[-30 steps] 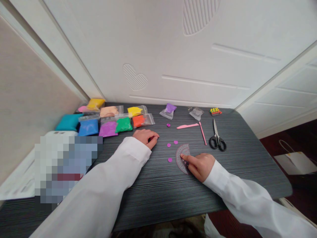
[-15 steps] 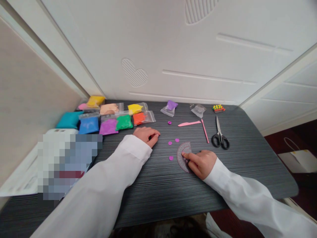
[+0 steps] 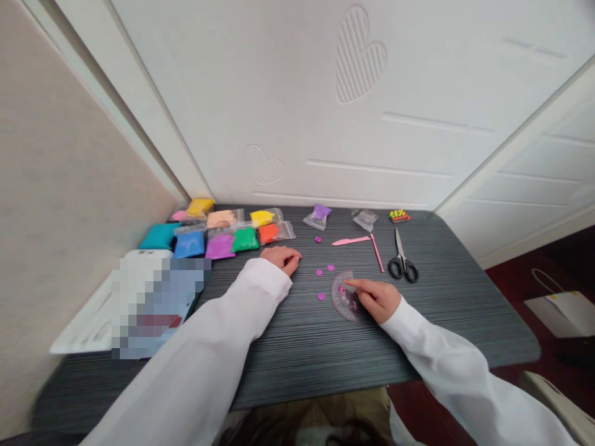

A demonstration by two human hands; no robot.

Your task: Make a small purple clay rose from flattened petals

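On the dark table, my right hand [image 3: 380, 300] reaches in from the right with its index finger stretched over a clear protractor [image 3: 340, 303]. A small purple piece [image 3: 341, 289] shows at the protractor, close to the fingertip. My left hand [image 3: 281, 257] rests on the table with loosely bent fingers and a gap at the thumb; nothing visible is in it. Between the hands lie flat purple clay discs: one lower disc [image 3: 321, 297], one upper left disc [image 3: 318, 272] and one upper right disc [image 3: 330, 267]. A small purple ring-like piece [image 3: 318, 240] lies farther back.
Behind the protractor are a pink plastic knife [image 3: 349, 241], a pink stick tool [image 3: 377, 254] and scissors [image 3: 402, 260]. Bags of coloured clay, such as a green one [image 3: 245, 239], stand at the back left. A purple clay bag [image 3: 318, 215] and a clear bag [image 3: 365, 219] lie near the wall.
My right index finger has lifted off the protractor's middle and straightened toward its upper end, uncovering the purple piece. My left hand stays put. The view has shifted.
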